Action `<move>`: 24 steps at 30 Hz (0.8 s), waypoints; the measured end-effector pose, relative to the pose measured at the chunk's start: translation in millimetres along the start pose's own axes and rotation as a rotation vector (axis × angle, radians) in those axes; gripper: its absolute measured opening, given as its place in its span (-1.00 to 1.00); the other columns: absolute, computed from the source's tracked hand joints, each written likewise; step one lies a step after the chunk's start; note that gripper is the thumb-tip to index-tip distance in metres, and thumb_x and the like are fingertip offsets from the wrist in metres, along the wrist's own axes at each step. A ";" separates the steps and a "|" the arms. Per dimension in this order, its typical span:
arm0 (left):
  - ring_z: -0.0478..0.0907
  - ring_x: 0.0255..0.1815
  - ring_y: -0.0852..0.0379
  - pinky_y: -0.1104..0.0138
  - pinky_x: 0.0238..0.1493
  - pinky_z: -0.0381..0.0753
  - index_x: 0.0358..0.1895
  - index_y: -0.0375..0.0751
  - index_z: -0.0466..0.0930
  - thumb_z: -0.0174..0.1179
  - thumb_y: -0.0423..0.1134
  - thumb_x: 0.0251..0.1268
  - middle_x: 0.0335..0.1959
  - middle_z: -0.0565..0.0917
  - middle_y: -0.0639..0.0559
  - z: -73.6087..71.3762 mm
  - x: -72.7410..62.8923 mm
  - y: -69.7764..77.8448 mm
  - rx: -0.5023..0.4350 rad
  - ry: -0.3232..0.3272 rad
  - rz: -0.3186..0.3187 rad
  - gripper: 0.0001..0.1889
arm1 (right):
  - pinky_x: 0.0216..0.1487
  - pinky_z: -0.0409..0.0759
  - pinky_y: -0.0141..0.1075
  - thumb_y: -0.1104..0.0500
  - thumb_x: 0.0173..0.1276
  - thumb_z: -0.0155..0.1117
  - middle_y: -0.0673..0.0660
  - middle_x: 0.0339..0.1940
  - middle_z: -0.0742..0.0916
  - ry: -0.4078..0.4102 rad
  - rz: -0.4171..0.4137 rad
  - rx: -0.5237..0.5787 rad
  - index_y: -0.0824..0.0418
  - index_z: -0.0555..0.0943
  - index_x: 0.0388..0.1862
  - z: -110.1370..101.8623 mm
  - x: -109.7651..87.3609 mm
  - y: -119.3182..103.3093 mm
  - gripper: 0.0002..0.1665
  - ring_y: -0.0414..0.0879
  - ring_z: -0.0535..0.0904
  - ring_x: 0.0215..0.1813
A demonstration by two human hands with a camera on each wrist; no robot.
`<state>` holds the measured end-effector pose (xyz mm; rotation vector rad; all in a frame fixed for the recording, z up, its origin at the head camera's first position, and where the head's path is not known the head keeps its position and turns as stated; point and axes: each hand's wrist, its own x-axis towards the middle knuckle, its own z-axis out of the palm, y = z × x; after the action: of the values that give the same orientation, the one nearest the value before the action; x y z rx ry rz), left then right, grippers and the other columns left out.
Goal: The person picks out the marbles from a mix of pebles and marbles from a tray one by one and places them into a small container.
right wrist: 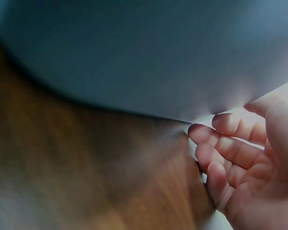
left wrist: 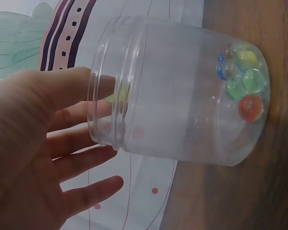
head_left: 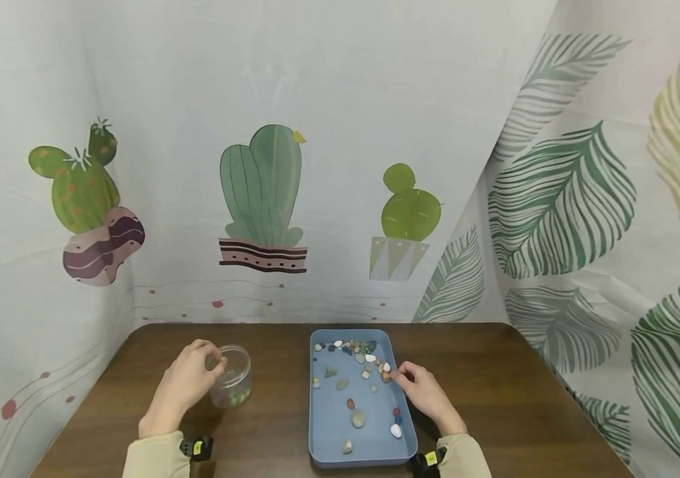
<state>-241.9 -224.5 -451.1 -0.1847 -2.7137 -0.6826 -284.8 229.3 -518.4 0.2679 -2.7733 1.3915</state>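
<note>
At the mouth of a clear plastic jar (head_left: 232, 378), my left hand (head_left: 187, 378) pinches a yellow-green marble (left wrist: 119, 96) between thumb and index finger, the other fingers spread outside the rim. Several glass marbles (left wrist: 245, 76), green, blue, yellow and one red-orange, lie at the jar's bottom. My right hand (head_left: 426, 395) is at the right side of a blue tray (head_left: 331, 425), its fingertips over the rim near an orange-brown stone (head_left: 386, 376) and a white pebble (head_left: 386, 366). The right wrist view shows loosely bent fingers (right wrist: 225, 177), with the tray wall hiding the thumb and index tips.
Pebbles and marbles cluster along the tray's far end. Further stones, including a round grey one (head_left: 358, 418) and a white one (head_left: 396, 431), are scattered nearer. Both containers stand on a brown wooden table (head_left: 274, 385), with a patterned cloth (head_left: 340, 133) hanging behind it.
</note>
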 end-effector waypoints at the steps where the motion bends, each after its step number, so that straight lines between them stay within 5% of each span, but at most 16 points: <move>1: 0.50 0.09 -0.28 -0.20 -0.13 0.52 -0.35 -0.11 0.63 0.35 -0.21 0.19 0.04 0.57 -0.22 0.0 -0.1 -0.1 0.000 -0.002 -0.002 -0.90 | -0.47 0.30 -0.32 0.04 0.44 0.21 -0.02 -0.56 0.49 0.001 -0.004 -0.002 0.17 0.53 -0.42 0.0 -0.1 0.0 -0.73 -0.14 0.39 -0.45; 15: 0.54 0.01 -0.27 -0.17 -0.15 0.54 -0.29 -0.15 0.64 0.34 -0.21 0.22 0.05 0.57 -0.25 -3.3 -3.0 2.6 0.000 0.005 -0.002 -0.89 | -0.44 0.34 -0.32 0.08 0.43 0.22 -0.03 -0.55 0.53 -0.011 -0.009 -0.014 0.16 0.54 -0.41 0.7 -2.0 0.0 -0.76 -0.15 0.42 -0.44; 24: 0.51 0.04 -0.18 -0.10 0.01 0.48 -0.28 -0.20 0.65 0.34 -0.31 0.20 -0.09 0.62 -0.14 2.2 15.0 45.1 0.009 0.082 0.172 -0.92 | -0.47 0.30 -0.31 0.08 0.45 0.21 0.00 -0.56 0.51 0.001 0.012 -0.008 0.19 0.53 -0.42 -1.1 0.6 -3.0 -0.74 -0.13 0.40 -0.46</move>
<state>-247.3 -183.3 -428.1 -0.3753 -2.5851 -0.6139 -284.9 228.4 -515.3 0.2511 -2.7834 1.3821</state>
